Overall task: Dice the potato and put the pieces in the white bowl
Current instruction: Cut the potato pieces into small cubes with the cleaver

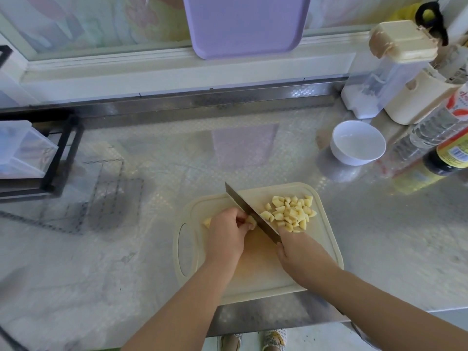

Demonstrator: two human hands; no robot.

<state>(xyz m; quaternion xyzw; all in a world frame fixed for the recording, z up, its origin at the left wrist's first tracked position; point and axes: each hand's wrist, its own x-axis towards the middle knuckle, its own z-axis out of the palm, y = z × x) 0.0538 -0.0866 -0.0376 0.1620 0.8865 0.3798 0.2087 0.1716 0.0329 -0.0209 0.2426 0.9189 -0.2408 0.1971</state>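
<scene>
One knife [249, 214]; one white bowl [357, 142] — two hands.

We see a lavender tray [245, 24] leaning against the window behind the steel counter [152, 158]. At far right stand a clear container with a beige lid [390, 64], a cream holder [417, 97] and two bottles [440, 145]. A black rack [59, 153] sits at the left.

A shiny patterned metal counter [152, 249] runs below a white-framed window [152, 62] of frosted, pastel-tinted glass letting in soft daylight. A lilac tray [243, 24] leans against the glass. A black rack [63, 153] stands at left.
</scene>
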